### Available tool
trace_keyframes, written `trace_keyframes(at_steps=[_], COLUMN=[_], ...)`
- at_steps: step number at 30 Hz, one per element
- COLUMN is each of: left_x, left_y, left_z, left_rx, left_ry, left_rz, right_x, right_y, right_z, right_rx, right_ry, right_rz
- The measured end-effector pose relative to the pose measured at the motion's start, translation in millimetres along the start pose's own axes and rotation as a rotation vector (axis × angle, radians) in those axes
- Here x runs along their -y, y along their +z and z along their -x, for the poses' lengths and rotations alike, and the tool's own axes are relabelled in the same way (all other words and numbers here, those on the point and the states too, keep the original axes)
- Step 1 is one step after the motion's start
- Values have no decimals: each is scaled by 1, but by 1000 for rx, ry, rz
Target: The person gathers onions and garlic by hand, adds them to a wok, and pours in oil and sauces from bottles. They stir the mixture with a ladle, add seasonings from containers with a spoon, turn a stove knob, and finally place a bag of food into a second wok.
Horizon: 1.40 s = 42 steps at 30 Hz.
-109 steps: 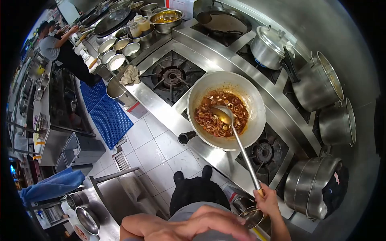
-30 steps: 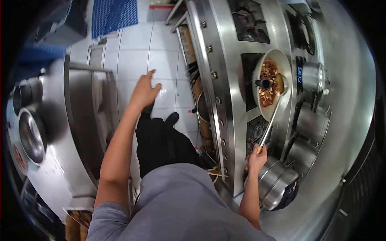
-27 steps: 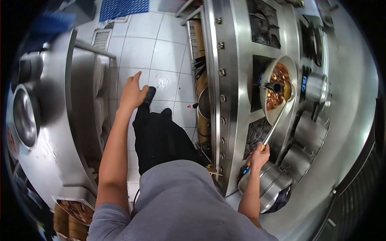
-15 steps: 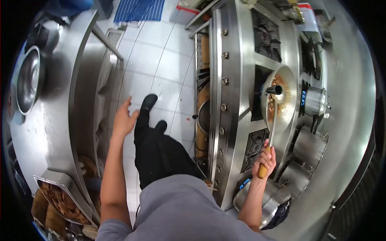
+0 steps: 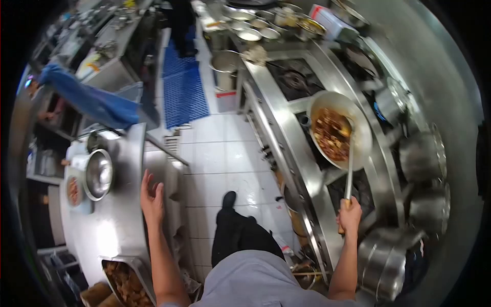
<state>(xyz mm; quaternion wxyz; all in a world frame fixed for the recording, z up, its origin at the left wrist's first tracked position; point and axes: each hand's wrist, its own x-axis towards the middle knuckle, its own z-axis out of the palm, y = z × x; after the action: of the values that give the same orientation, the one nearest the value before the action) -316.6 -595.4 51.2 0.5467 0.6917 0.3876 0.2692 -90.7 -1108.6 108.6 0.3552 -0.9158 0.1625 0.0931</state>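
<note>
My right hand is wrapped round the wooden handle of a long metal ladle. The ladle's bowl lies in a large wok on the stove, among brown, saucy chopped food. My left hand is empty, its fingers apart, near the edge of the steel counter on the left. On that counter are a metal bowl and a tray of brown food.
Steel pots line the right side, with a large pot at the lower right. A blue mat lies on the tiled floor, where another person stands. Small bowls sit beyond the stove.
The view has swung, bringing the far kitchen and other person into sight. The ladle's bowl now rests lower in the food, and the wok's contents show more fully. My left hand remains empty.
</note>
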Motion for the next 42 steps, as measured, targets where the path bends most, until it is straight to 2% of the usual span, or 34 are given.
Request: trace_keyframes(at_steps=[1, 2, 3, 5, 9, 10, 14, 15, 16, 17, 18, 19, 21, 23, 24, 25, 26, 27, 29, 30, 31, 32, 33, 34, 35, 36, 37, 38, 39, 40, 41, 42], left_x=[-8, -22, -35, -31, -38, -46, -18, -13, -49, -44, -46, -44, -51, -34, -12, -18, -33, -25, -31, -26, -9, -8, -1, 2, -10, -7, -16, 33, -1, 9, -7, 13], left_y=[-12, -22, -25, -41, -60, -62, -82, -83, -77, -81, -81, -76, -76, -79, -78, -81, -83, -94, -96, -92, -90, -87, -78, -77, -74, -72, -70, -85, -65, -67, -55, -61], left_z=[-6, -9, -14, -40, -107, -124, -233, -263, -267, -290, -311, -327, -349, -381, -406, -414, -413, -424, -432, -438, -451, -457, -467, -469, -462, -465, -463, -485, -478, -483, -482, -490], left_rx=[-59, -105, -146, -263, -465, -513, -738, -761, -696, -702, -762, -785, -734, -837, -952, -952, -826, -801, -877, -875, -904, -852, -895, -860, -787, -802, -774, -805, -897, -879, -938, -933], left_ry=[34, 73, 113, 258, 210, 154, 230, 241, 178, 212, 239, 186, 31, 134, 301, 298, 247, 133, 5, 29, 238, 236, 398, 344, 211, 248, 169, 261, 360, 315, 244, 198], left_rz=[-45, -35, -20, -60, 2, 40, -218, -186, 109, 31, -99, -64, 4, -14, -15, -34, 153, 57, -274, -240, -189, -97, 10, -24, -35, -72, -155, -172, -161, -108, -61, -146], right_x=[-42, -48, -34, -55, -65, -58, -37, -27, -35, -36, -19, -7, 56, 132, 131, 159, 170, 202, 271, 302, 328, 354, 379, 399, 417, 432, 446, 458, 467, 473, 479, 483], right_y=[17, 27, 31, 51, 73, 75, 78, 78, 79, 79, 87, 91, 78, 72, 64, 61, 60, 65, 82, 95, 109, 129, 152, 174, 196, 219, 241, 262, 283, 306, 328, 350], right_z=[-28, -33, -28, -46, -65, -63, -61, -63, -74, -84, -88, -90, -59, -22, -19, -4, -7, -3, 5, 3, 1, 0, -5, -14, -28, -46, -69, -98, -131, -169, -212, -254], right_rx=[-145, -309, -276, -327, -242, -232, -204, -192, -200, -188, -241, -311, -388, -526, -669, -758, -897, -1038, -1151, -1130, -1101, -1018, -935, -833, -733, -622, -512, -458, -396, -374, -351, -336], right_ry=[-203, -405, -288, -347, -298, -246, -39, 66, 41, 47, 190, 349, 271, 276, 62, -50, -126, -282, -487, -631, -774, -761, -752, -741, -729, -696, -661, -625, -591, -548, -508, -420], right_rz=[185, 307, 282, 342, 320, 338, 495, 529, 579, 641, 725, 792, 834, 918, 868, 844, 847, 779, 613, 468, 318, 159, -4, -86, -168, -264, -363, -357, -350, -355, -361, -378])
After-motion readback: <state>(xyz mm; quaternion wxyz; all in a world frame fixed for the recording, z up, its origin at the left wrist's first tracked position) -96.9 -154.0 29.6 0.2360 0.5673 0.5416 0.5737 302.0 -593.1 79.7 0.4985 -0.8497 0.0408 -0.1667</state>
